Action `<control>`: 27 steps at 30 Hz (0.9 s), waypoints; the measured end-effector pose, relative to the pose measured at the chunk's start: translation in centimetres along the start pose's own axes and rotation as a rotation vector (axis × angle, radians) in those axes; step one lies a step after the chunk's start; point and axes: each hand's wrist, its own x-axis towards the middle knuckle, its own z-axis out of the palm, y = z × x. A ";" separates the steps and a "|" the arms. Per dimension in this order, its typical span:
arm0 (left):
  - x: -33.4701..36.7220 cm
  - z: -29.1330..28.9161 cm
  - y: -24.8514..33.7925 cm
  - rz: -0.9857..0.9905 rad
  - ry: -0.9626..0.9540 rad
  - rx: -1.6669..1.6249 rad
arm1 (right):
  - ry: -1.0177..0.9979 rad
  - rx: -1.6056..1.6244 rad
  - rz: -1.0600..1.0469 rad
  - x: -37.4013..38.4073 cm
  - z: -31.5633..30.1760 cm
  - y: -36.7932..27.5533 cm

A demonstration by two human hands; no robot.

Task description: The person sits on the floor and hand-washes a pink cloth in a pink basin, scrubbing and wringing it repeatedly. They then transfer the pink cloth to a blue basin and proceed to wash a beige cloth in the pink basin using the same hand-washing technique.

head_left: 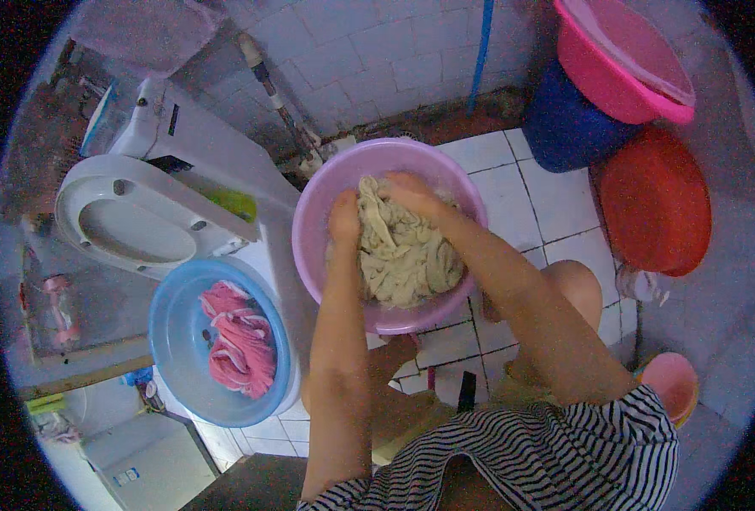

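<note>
A cream-coloured wet cloth (407,264) lies bunched up in a pink-purple basin (309,255) on the floor in front of me. My left hand (344,219) is closed on the cloth's left edge, near the basin's left wall. Across from it, my right hand (413,196) grips the far part of the same cloth. A fold of it rises between the two hands. Most fingertips are hidden by the cloth and by the hands themselves.
To the left, a blue basin (171,341) with a pink towel (240,345) rests by the toilet, whose seat (139,213) is raised. A dark blue bucket (569,123) bears a bright pink basin (620,64). Beside it, a red basin (654,204) leans against the wall.
</note>
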 end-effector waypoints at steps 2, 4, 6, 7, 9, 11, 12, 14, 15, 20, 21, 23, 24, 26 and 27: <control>-1.7 -0.6 1.1 0.060 0.065 -0.212 | -0.055 0.591 0.359 -1.7 -0.5 -3.9; -5.1 -1.1 5.1 0.135 0.109 -0.431 | -0.068 0.805 0.560 -4.0 -1.2 -8.5; -8.6 -1.3 7.7 0.202 0.158 -0.650 | -0.043 0.643 0.500 -5.4 -1.3 -10.0; -9.8 -0.9 8.4 0.311 0.186 -0.331 | -0.027 0.131 0.104 -5.4 -0.7 -8.3; -12.2 -0.6 8.7 0.500 0.242 0.319 | 0.042 -0.285 -0.074 -7.2 0.5 -7.2; -13.5 -0.2 7.2 0.605 0.336 0.524 | -0.005 -0.622 -0.128 -9.1 1.3 -8.4; -13.8 0.0 6.3 0.660 0.381 0.627 | 0.021 -0.697 -0.229 -9.7 1.3 -7.9; -13.4 -0.1 5.2 0.675 0.325 0.722 | 0.071 -0.847 -0.427 -10.4 1.5 -6.4; -13.1 0.0 4.8 0.669 0.318 0.788 | 0.063 -0.916 -0.403 -10.4 1.7 -6.5; -9.8 0.8 2.6 0.577 0.249 0.904 | 0.160 -1.239 -0.404 -9.2 2.9 -7.3; -9.1 0.8 2.5 0.560 0.233 0.935 | 0.147 -1.258 -0.392 -8.6 3.0 -7.1; -7.6 0.9 2.5 0.520 0.195 0.954 | 0.120 -1.294 -0.368 -7.1 2.9 -6.6; -6.9 1.0 3.1 0.501 0.172 0.940 | 0.146 -1.278 -0.344 -6.5 2.9 -6.2; -5.4 1.6 3.3 0.437 0.147 0.883 | 0.198 -1.245 -0.296 -5.3 2.9 -5.1; -4.7 1.6 3.3 0.389 0.147 0.843 | 0.185 -1.219 -0.243 -4.8 2.9 -5.3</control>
